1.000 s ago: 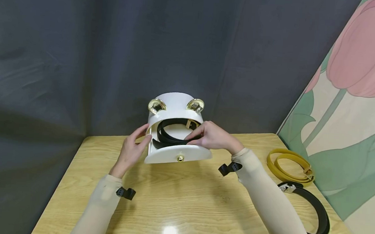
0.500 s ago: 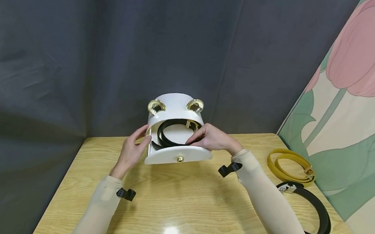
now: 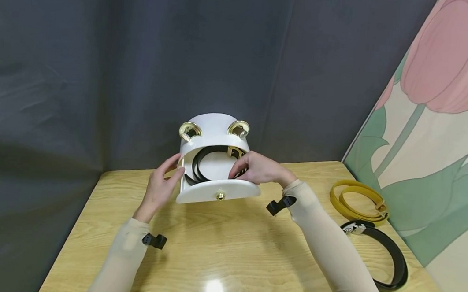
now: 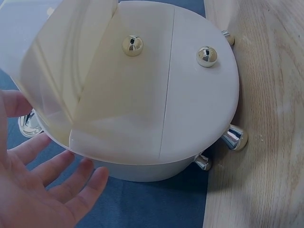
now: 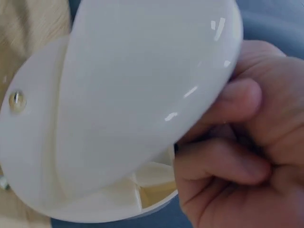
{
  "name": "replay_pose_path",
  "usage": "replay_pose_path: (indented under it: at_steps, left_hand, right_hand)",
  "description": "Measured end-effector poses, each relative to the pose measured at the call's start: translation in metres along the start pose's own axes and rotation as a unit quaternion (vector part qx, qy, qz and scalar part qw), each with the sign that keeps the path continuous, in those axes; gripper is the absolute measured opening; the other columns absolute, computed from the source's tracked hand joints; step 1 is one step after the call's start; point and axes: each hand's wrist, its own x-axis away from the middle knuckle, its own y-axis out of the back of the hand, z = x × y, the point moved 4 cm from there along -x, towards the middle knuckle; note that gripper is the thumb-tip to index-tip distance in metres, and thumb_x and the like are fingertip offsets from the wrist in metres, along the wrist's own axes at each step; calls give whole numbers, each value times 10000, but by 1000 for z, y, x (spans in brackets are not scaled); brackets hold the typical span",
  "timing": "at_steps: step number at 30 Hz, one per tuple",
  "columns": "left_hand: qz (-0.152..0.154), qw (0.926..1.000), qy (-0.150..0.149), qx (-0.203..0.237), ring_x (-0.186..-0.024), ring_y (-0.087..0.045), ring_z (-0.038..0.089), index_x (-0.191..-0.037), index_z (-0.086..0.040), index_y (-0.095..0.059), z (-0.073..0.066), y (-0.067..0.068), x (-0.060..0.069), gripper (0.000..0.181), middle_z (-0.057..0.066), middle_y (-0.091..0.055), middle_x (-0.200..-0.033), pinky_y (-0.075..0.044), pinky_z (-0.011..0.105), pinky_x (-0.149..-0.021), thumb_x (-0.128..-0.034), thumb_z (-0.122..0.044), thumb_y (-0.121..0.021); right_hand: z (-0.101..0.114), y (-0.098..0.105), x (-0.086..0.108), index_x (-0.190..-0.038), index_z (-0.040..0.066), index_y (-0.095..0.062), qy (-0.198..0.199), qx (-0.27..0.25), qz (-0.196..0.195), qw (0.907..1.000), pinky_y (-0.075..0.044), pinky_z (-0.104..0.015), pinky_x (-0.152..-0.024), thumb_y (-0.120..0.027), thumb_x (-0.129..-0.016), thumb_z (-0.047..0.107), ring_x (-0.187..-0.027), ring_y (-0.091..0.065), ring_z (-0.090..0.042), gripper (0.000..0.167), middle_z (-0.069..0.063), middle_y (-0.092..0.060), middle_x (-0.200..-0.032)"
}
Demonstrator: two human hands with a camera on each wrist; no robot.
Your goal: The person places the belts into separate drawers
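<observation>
1. Head view: your surface is a pale, wood-grained table point(image 3: 196, 250) with a bright glare spot toward its near edge. A dark blue-grey cloth curtain point(image 3: 175, 50) fills the back; at right, a cream wall panel point(image 3: 466, 184) carries painted pink tulips and green leaves.
2. Same view: a glossy white, rounded container with gold fittings point(image 3: 215, 127) sits at the table's far side, near the curtain. Your coiled black belt with a gold buckle point(image 3: 214, 149) lies inside, behind the curved white front panel point(image 3: 200, 192). Your left hand point(image 3: 158, 188) touches the container's side, thumb apart from fingers. Your right hand point(image 3: 258, 168) reaches inside at the belt's right end; fingertips hidden.
3. At the table's right: a coiled mustard-yellow belt point(image 3: 343, 209) and, just nearer, a black belt with a silver buckle point(image 3: 400, 262).
4. Left wrist view: left fingers spread along the container's rim; shiny gold feet point(image 4: 235, 137) by the wood.
5. Right wrist view: right fingers bent behind the panel; cannot tell whether they pinch anything.
</observation>
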Motion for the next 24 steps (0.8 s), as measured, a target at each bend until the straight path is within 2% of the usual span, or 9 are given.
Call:
replay_pose_path:
  at_steps: [4,7,15,21,24]
  left_hand:
    - [-3,10000,-25,-9,-1453,-544,372,-1593,-134,-510,0,1,-2,514,164,-534,-1609,-539,581,-1104,-1103,-267,-593]
    - [10,10000,-33,-3,-1446,-551,375,-1590,-119,-512,1,0,-3,512,171,-539,-1602,-545,581,-1095,-1103,-255,-597]
    - [24,10000,-2,-22,-1449,-550,370,-1594,-129,-508,2,-1,-3,514,165,-532,-1610,-542,582,-1099,-1104,-262,-594]
    - [3,10000,-26,11,-1440,-560,368,-1584,-122,-522,3,-3,-3,509,169,-551,-1592,-547,581,-1091,-1098,-245,-608]
    - [26,10000,-53,23,-1444,-554,374,-1585,-116,-519,2,-3,-4,510,172,-545,-1597,-545,582,-1095,-1099,-245,-606]
  right_hand:
    - [-3,2,1,-1006,66,-829,-46,-219,-42,9997,-440,-212,-526,-775,-947,63,-635,-602,-80,80,-37,-815,-934]
    - [-5,3,3,-1027,72,-822,-60,-312,-116,9994,-452,-212,-529,-774,-959,86,-641,-608,-78,84,-24,-815,-941]
    - [-7,2,12,-1028,112,-815,-279,-615,-686,9954,-425,-205,-513,-800,-971,208,-571,-536,-86,113,12,-757,-832]
    - [-5,2,23,-1041,72,-811,-100,-713,-1019,9922,-367,-216,-496,-786,-982,202,-531,-483,-95,144,20,-690,-743]
    - [-3,2,29,-1062,46,-805,-13,-736,-1258,9893,-368,-225,-491,-759,-1001,191,-536,-501,-118,163,-5,-725,-779]
